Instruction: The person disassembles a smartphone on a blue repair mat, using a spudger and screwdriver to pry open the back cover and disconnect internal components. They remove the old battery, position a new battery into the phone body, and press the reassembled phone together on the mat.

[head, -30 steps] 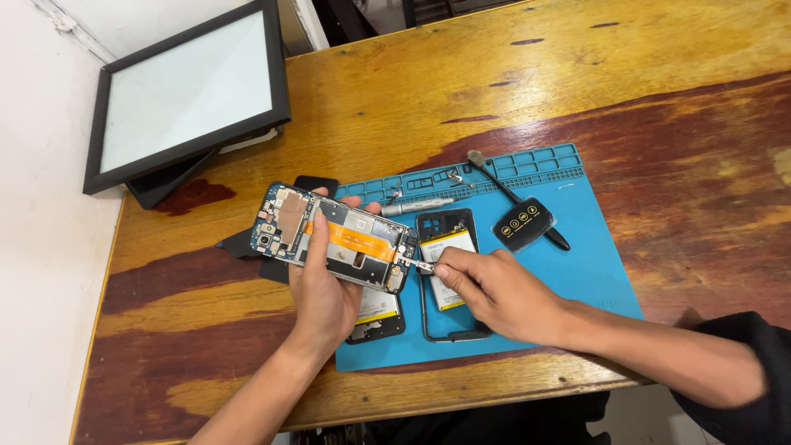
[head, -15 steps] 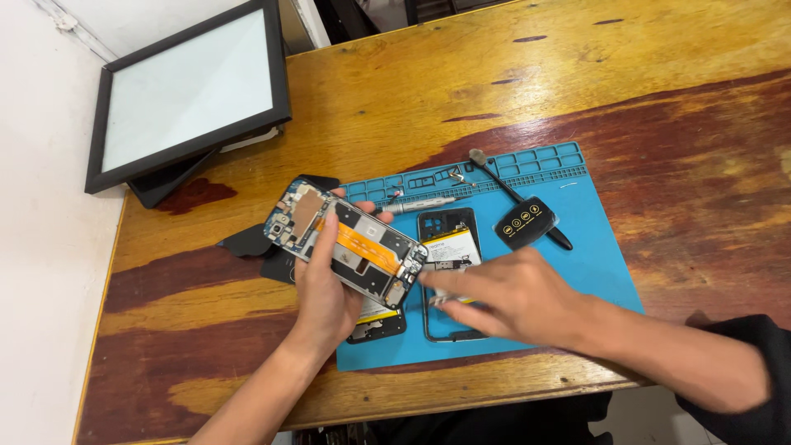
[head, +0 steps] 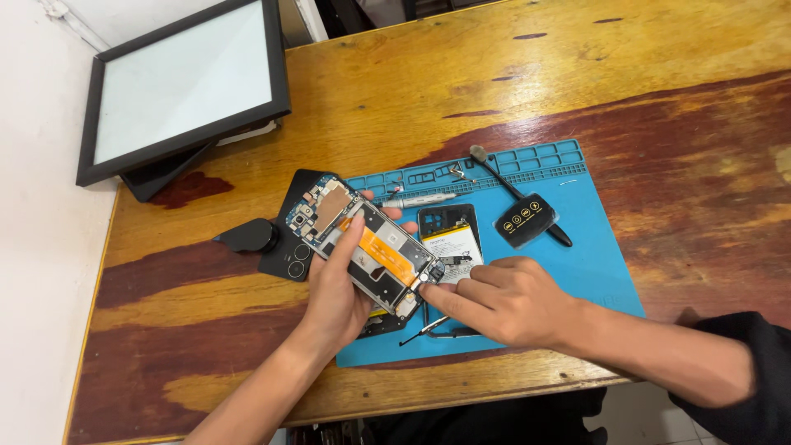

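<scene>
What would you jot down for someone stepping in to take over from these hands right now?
Left hand: holds the opened phone tilted above the blue mat, thumb across its orange strip.
Right hand: fingertips at the phone's lower end; a thin metal tool lies beneath it.
On the mat: battery, brush, black pad.
Done: back cover off, insides bare.
Left: phone not yet closed.

I'm looking at a phone-repair workbench: a worn wooden table (head: 577,74) carries a blue repair mat (head: 593,264) with parts compartments along its far edge, an opened phone (head: 367,251), and a screwdriver (head: 416,200).
</scene>
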A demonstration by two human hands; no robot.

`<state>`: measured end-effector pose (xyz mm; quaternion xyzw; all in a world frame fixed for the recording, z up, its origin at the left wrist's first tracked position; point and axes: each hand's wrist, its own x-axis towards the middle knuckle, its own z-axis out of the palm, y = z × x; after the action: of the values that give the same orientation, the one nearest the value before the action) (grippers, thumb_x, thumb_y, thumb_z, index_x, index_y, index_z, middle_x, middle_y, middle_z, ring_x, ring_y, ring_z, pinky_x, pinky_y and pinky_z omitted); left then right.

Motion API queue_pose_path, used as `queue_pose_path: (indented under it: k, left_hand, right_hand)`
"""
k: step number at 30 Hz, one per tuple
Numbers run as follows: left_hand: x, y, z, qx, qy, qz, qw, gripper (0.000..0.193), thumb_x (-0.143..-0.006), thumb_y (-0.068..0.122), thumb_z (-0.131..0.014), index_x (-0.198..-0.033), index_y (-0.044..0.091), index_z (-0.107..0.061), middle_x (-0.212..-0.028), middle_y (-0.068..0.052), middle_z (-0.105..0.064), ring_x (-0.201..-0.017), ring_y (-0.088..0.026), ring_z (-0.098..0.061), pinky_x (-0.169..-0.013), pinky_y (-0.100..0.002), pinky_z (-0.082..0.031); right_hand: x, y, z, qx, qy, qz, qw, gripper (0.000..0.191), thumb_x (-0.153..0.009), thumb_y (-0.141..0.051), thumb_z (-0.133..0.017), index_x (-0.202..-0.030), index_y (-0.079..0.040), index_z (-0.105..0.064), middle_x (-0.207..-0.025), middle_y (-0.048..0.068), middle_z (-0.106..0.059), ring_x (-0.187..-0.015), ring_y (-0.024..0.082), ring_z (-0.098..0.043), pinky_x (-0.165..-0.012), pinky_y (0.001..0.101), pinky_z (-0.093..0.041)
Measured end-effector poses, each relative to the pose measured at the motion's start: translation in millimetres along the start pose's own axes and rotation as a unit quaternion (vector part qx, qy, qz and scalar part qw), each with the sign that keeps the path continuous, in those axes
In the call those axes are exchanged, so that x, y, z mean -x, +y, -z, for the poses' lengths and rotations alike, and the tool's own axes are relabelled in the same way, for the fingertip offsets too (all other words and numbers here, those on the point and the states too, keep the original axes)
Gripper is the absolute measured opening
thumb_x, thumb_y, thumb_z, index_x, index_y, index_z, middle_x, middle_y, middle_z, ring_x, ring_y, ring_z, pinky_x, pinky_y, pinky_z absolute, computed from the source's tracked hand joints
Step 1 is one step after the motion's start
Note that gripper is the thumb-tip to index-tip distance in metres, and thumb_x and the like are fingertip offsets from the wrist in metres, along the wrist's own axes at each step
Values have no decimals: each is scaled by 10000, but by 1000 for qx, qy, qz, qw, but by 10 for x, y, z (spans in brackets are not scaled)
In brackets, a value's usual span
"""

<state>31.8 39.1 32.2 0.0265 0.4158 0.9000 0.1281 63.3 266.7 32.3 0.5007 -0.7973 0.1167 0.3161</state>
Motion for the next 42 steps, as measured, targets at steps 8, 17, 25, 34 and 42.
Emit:
queue_pose_path:
  k: [8, 17, 25, 34, 42]
  left_hand:
    - [79, 64, 68, 21, -38, 1, 999, 367, -1036, 143, -508, -1386, 68, -426, -1236, -164, -617, -1218, -331, -649, -912, -481, -615]
    - [131, 125, 91, 23, -68, -15, 997, 380, -1025, 126, -550, -1377, 52, -431, -1230, -182, -619, -1195, -354, -658, -906, -476, -625]
    - [130, 131, 64, 7, -56, 5, 998, 355, -1021, 139, -547, -1356, 73, -447, -1213, -163, -629, -1186, -336, -673, -882, -471, -635]
    - [106, 88, 82, 8, -58, 29, 998, 340, -1025, 154, -555, -1343, 80, -457, -1198, -149, -651, -1182, -311, -675, -877, -447, -644]
    - [105, 97, 47, 8, -63, 41, 997, 334, -1024, 150, -547, -1337, 72, -460, -1194, -156, -657, -1164, -310, -684, -861, -448, -641]
  right_hand:
    - [-64, -21, -95, -46, 1, -40, 998, 367, -791, -49, -749, -1156, -62, -707, -643, 13, -602, -534, 162, -616, -435, 339, -450]
    - [-145, -67, -76, -69, 27, -42, 996, 404, -789, -64, -796, -1174, -45, -676, -680, 17, -595, -547, 177, -599, -457, 345, -442]
    - [-115, -48, -53, -51, 9, -35, 998, 402, -752, -27, -738, -1150, -74, -715, -605, 5, -508, -495, 163, -547, -419, 353, -397]
    - [-107, -54, -54, -71, 46, -32, 996, 314, -827, -7, -744, -1137, -37, -704, -620, 24, -527, -514, 173, -557, -434, 350, -404]
    - [-107, -61, -9, -74, 62, -26, 995, 324, -846, -10, -760, -1161, -30, -688, -631, 13, -511, -528, 158, -554, -442, 336, -402]
